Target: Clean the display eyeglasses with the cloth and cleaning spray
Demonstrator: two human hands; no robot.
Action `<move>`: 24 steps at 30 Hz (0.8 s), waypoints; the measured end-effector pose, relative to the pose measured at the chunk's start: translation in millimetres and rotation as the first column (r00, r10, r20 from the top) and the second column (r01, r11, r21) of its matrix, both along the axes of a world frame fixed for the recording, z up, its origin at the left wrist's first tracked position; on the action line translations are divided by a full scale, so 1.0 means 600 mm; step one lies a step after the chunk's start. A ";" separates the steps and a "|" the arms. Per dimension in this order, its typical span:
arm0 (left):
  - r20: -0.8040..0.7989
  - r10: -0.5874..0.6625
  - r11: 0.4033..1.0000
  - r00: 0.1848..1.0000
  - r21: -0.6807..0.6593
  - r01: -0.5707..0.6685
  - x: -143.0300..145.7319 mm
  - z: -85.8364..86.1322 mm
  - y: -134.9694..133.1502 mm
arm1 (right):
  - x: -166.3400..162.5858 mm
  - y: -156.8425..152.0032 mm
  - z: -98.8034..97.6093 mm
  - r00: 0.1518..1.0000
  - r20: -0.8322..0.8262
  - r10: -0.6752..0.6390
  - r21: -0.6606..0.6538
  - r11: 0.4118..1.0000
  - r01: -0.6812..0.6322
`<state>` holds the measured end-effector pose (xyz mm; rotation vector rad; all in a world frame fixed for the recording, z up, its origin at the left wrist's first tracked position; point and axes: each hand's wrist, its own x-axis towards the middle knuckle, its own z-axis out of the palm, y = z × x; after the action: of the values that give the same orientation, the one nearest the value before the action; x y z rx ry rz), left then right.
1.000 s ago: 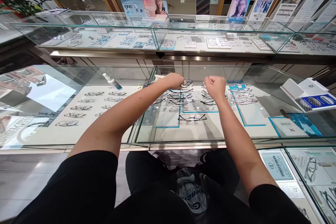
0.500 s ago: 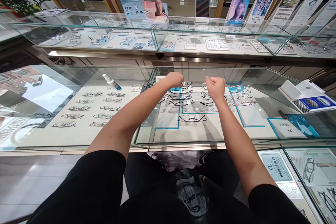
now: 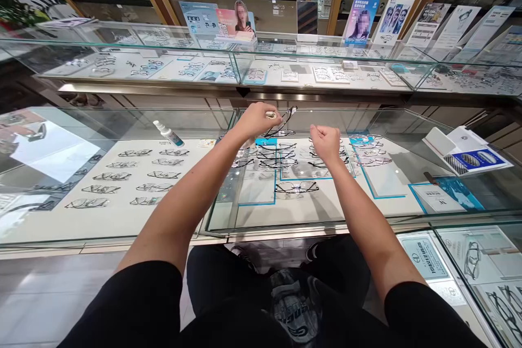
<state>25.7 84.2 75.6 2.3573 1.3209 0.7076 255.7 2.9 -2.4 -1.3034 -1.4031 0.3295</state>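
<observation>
Both my arms reach into a glass display case (image 3: 310, 223) holding rows of spectacle frames. My left hand (image 3: 256, 118) is closed on a dark pair of glasses (image 3: 283, 120), lifted and tilted above the rows, with a small white tag at my fingers. My right hand (image 3: 325, 141) is curled into a loose fist over the middle rows of frames (image 3: 281, 155); I cannot make out anything in it. A single dark frame (image 3: 296, 187) lies alone nearer to me on the white tray.
A spray bottle (image 3: 167, 133) lies on the left case among more frames (image 3: 122, 174). A second glass counter (image 3: 244, 65) with posters runs behind. A white box and lens card (image 3: 465, 152) sit on the glass at right. Another case (image 3: 481, 272) is at lower right.
My left hand has risen from the rows, lifting a dark pair of glasses clear of the tray. My right hand shifted slightly left and stayed curled.
</observation>
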 end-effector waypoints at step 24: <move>0.727 0.074 0.985 0.683 -0.161 0.065 -0.018 -0.126 -0.144 | -0.098 -0.057 0.021 0.812 -0.429 0.395 -0.193 0.838 -0.510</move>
<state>14.8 -2.2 0.2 1.6164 0.9547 1.3023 197.0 -31.6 9.9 -1.0425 -1.3536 1.1064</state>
